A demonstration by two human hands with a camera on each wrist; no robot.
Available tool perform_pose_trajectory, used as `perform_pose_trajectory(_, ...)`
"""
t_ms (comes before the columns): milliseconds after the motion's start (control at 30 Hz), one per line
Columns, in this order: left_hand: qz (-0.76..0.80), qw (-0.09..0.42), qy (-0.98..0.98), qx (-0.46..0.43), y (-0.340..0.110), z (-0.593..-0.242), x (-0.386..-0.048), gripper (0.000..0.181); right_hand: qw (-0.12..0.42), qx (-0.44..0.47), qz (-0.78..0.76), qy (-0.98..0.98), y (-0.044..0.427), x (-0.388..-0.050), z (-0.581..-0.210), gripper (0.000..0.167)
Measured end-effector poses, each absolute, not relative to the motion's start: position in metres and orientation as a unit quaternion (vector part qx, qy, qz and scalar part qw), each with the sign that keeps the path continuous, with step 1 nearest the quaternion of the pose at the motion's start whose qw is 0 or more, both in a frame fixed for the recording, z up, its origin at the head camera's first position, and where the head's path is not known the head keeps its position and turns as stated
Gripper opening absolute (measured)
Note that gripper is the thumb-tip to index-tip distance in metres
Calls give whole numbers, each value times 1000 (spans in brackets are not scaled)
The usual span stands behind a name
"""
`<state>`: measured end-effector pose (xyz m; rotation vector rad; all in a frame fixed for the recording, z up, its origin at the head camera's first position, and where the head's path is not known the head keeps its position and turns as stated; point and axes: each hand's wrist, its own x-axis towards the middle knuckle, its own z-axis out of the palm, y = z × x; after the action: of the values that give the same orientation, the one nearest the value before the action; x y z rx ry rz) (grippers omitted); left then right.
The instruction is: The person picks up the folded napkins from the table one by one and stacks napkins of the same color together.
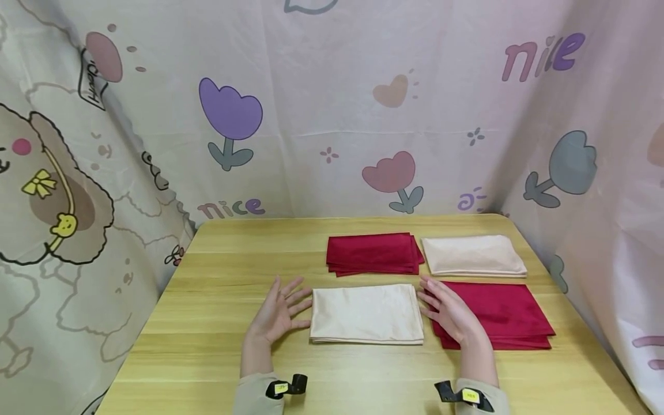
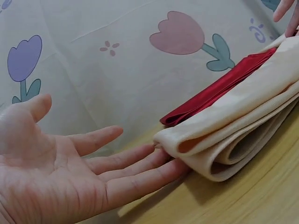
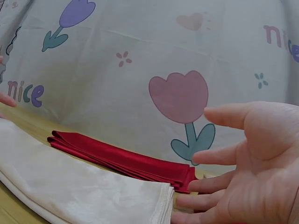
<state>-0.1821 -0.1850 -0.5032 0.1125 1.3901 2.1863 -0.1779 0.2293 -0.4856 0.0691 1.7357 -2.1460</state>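
Beige sleeves (image 1: 246, 399), bottom edge | wooden table (image 1: 197, 300), lower frame | front red cloth (image 1: 503, 311), lower right | folded front cream cloth (image 1: 367, 317), lower centre | rear cream cloth (image 1: 474, 255), centre-right | rear red cloth (image 1: 372, 252), just below centre | left hand (image 1: 275, 317), lower centre-left, and right hand (image 1: 453, 314), lower right, flank front cream cloth, fingers extended, grasping nothing
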Motion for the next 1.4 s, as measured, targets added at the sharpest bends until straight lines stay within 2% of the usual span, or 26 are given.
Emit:
perform_pose_trajectory(200, 829, 258, 496, 6, -179, -506, -184, 80, 174, 32, -787, 591, 230, -178, -489, 54)
perform_pose_trajectory(433, 830, 259, 494, -2, -175, -508, -183, 84, 181, 34, -796, 576, 232, -176, -492, 56)
perform_pose_trajectory(700, 815, 270, 513, 7, -169, -510, -187, 79, 168, 24, -808, 564, 230, -178, -494, 44)
perform_pose_trajectory(933, 799, 276, 535, 20, -161, -513, -189, 72, 165, 33, -815, 555, 225, -178, -492, 50)
perform_pose_trajectory(1067, 794, 269, 545, 16, -158, -513, -188, 66, 164, 32, -818, 550, 223, -179, -491, 45)
perform_pose_trajectory(1400, 792, 258, 554, 15, -156, -514, -188, 69, 134, 66, -825, 545, 212, -179, -486, 36)
